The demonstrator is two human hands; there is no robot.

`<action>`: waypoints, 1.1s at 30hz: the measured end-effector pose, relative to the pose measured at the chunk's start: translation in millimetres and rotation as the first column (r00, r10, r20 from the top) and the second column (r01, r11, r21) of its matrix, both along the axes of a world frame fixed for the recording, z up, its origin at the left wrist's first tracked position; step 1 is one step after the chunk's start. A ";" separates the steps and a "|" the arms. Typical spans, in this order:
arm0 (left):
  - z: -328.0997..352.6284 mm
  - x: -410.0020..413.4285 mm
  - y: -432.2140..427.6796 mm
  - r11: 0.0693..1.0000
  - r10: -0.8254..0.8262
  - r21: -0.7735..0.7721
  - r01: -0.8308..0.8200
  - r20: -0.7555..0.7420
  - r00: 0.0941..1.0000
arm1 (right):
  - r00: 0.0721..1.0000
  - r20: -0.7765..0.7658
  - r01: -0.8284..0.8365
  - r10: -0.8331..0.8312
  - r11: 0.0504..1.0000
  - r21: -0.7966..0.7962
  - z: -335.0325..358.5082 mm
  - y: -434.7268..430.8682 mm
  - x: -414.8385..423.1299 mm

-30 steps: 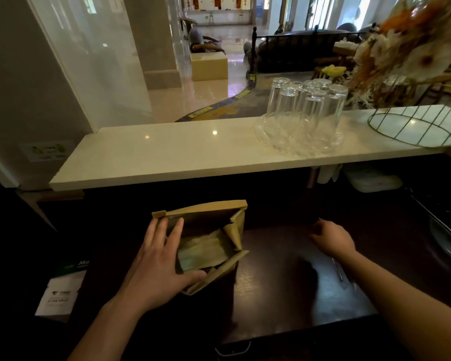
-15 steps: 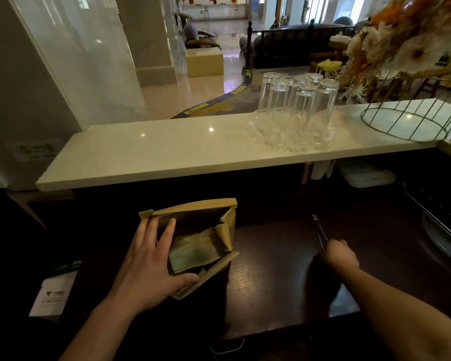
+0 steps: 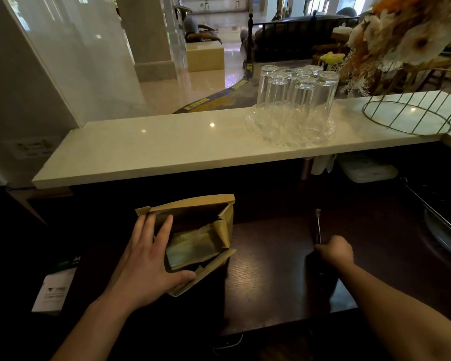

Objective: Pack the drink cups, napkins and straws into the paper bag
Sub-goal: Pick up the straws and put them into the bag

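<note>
1. On the far left a white leaflet [image 3: 54, 290] lies at the edge of the dark counter [image 3: 268, 269]. It is not part of our job.

2. Our left hand [image 3: 146, 264] is spread open and rests on the left side of the paper bag [image 3: 193, 230]. The fingers [image 3: 164, 230] reach over the rim and the thumb presses the near edge, so we hold the bag's mouth wide.

3. The bag stands on the counter, in front of us and a bit to the left. Its top is open. Inside we see something pale and folded [image 3: 193, 250]. We think these are the napkins, so that part looks done. It is too dark in there to be sure.

4. We see no drink cups in the bag. If they are inside, they are hidden.

5. To the right of the bag, our right hand [image 3: 335, 252] is closed in a fist around thin straws [image 3: 318, 226]. The straws stick up and away from us. They are well apart from the bag, so they are not packed yet.

6. Up on the pale shelf [image 3: 154, 149] some glasses [image 3: 297, 95] stand upside down on a clear tray [image 3: 289, 131], with a wire basket [image 3: 412, 115] on the far right. We do not need those.

7. We think the job is about halfway. The straws go in next, and we cannot tell about the cups.
</note>
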State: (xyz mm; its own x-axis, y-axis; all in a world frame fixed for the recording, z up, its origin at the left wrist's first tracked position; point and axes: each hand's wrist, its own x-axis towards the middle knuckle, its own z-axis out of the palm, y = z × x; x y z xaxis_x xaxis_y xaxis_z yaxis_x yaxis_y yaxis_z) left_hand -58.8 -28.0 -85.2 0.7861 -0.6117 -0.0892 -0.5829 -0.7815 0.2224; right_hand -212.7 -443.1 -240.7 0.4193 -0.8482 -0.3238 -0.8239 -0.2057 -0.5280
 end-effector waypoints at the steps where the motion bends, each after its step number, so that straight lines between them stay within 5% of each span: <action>1: 0.4 -0.3 -0.7 1.000 0.001 -0.001 -0.001 0.001 1.000 | 0.993 0.103 0.046 -0.053 0.997 0.066 -1.0 0.5 0.9; 4: 2.0 -0.2 -2.1 1.000 0.007 -0.006 -0.007 -0.001 1.000 | 0.914 0.335 0.147 -0.231 0.955 0.258 2.0 6.2 4.2; 12: 1.9 0.1 -0.1 1.000 0.009 -0.025 -0.009 -0.002 1.000 | 0.688 0.568 0.074 -0.452 0.822 0.565 36.5 26.7 17.7; 24: 2.5 3.3 7.4 0.998 -0.020 -0.056 0.019 -0.022 1.000 | 0.511 0.845 -0.279 -0.159 0.899 0.338 139.9 70.2 43.2; 33: 0.1 9.4 15.1 0.992 -0.051 -0.122 0.042 -0.069 0.996 | 0.410 0.912 -0.494 0.033 0.848 0.191 202.5 112.4 59.1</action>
